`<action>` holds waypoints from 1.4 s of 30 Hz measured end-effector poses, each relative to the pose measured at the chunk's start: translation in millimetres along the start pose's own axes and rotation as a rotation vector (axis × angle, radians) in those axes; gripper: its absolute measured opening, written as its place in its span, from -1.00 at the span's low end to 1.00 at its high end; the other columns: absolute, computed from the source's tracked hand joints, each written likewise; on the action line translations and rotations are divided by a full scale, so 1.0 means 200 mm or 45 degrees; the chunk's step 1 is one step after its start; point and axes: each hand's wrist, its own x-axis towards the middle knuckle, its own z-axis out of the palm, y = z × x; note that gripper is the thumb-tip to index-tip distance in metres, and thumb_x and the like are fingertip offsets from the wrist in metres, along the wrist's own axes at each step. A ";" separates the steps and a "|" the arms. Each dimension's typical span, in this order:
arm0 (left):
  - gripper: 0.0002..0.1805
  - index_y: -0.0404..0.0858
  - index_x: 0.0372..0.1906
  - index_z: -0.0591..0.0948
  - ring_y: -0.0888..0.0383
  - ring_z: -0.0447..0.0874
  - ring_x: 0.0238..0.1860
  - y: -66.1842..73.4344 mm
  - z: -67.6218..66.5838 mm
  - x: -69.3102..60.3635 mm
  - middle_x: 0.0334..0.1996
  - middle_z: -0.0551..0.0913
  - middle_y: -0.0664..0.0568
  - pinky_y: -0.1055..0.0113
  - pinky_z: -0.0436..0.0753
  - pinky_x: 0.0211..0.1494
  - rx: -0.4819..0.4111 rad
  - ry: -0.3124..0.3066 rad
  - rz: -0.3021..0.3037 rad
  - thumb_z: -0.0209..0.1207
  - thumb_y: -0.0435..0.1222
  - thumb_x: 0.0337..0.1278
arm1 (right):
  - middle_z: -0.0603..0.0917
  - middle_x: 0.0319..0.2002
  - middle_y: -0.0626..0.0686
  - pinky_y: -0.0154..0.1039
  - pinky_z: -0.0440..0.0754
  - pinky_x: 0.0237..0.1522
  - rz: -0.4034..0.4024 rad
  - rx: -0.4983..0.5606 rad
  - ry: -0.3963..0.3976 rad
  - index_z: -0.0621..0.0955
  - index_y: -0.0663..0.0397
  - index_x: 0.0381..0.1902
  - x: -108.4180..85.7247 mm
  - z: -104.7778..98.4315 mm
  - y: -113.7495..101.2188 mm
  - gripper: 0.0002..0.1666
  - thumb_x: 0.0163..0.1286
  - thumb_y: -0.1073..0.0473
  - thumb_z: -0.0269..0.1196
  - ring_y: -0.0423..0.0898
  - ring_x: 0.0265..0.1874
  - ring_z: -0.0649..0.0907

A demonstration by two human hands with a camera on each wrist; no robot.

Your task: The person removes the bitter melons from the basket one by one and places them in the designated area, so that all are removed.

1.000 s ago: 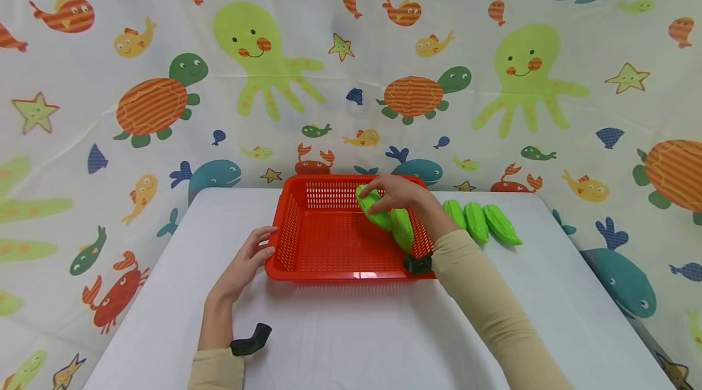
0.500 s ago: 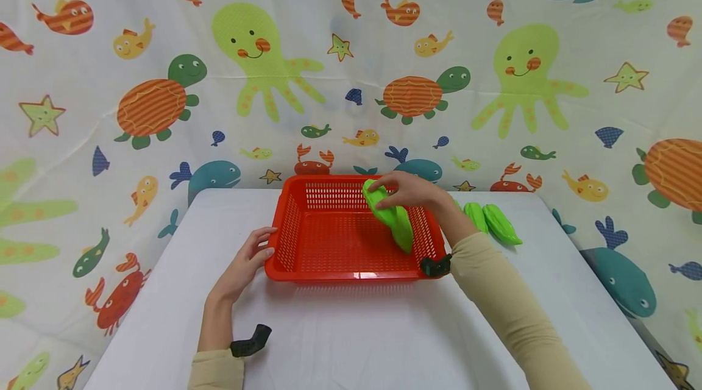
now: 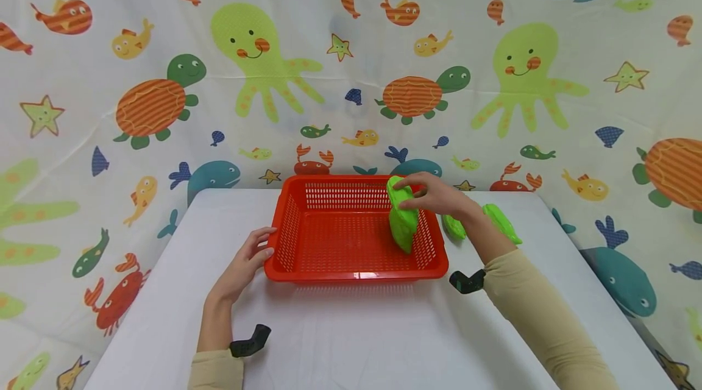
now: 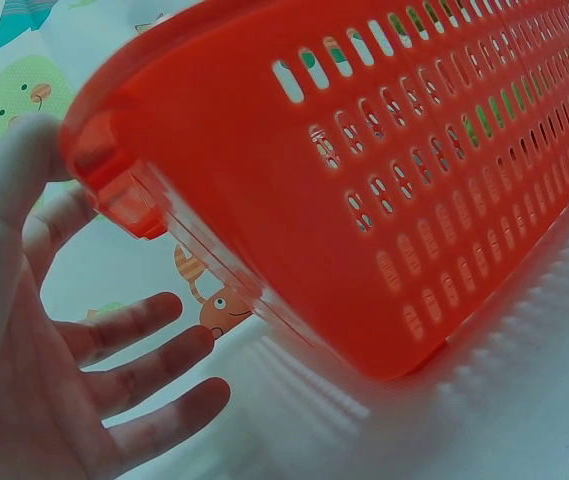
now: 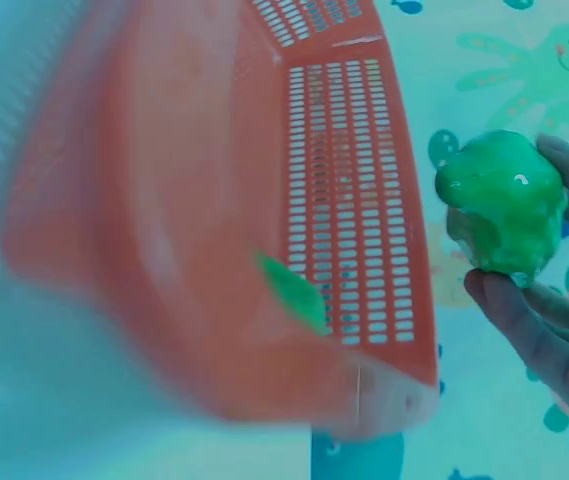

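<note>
A red plastic basket [image 3: 345, 277] with perforated walls stands on the white table. My left hand [image 3: 247, 262] touches its left rim from outside; in the left wrist view the thumb and index finger meet the rim while the other fingers [image 4: 144, 325] spread loosely. Above the basket's right side, my right hand [image 3: 436, 195] pinches a long, ridged, bright green vegetable [image 3: 399, 194] between thumb and fingers. In the right wrist view that vegetable [image 5: 504, 205] appears end-on, apart from the basket. A second green vegetable [image 3: 403, 234] lies inside at the right, partly covered by the held one.
More green vegetables lie on the table right of the basket: one near its wall [image 3: 454, 228] and one beyond the forearm [image 3: 500, 222]. The right forearm hides part of this spot. Behind the table hangs a white cloth [image 3: 351, 73] with sea animals.
My right hand has moved right, lifting the green vegetable from inside the basket toward its right rim and turning it more upright. The left hand and the basket have stayed in place.
</note>
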 end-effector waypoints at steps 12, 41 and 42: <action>-0.37 -0.04 0.43 0.21 -0.12 0.27 0.35 0.00 0.00 0.00 0.38 0.26 -0.06 0.18 0.57 0.17 -0.011 -0.004 0.012 0.12 -0.05 0.36 | 0.30 0.39 0.10 0.12 0.60 0.06 0.103 0.130 0.178 0.53 -0.13 0.25 -0.26 -0.09 0.11 -0.37 0.25 -0.13 0.37 0.31 0.23 0.46; -0.37 -0.02 0.44 0.20 -0.11 0.27 0.34 0.00 0.01 -0.01 0.38 0.26 -0.04 0.18 0.57 0.16 -0.021 -0.005 0.006 0.12 -0.05 0.36 | 0.34 0.31 0.27 0.10 0.64 -0.06 0.271 0.103 0.204 0.50 0.02 0.28 -0.66 0.03 0.50 -0.36 0.30 -0.08 0.33 0.37 0.21 0.37; -0.37 -0.01 0.43 0.21 -0.11 0.27 0.34 0.00 0.01 -0.01 0.38 0.26 -0.04 0.17 0.58 0.16 -0.020 -0.004 0.002 0.13 -0.05 0.35 | 0.36 0.29 0.26 0.09 0.65 -0.06 0.275 0.105 0.199 0.51 0.02 0.27 -0.67 0.04 0.52 -0.37 0.30 -0.07 0.33 0.37 0.21 0.37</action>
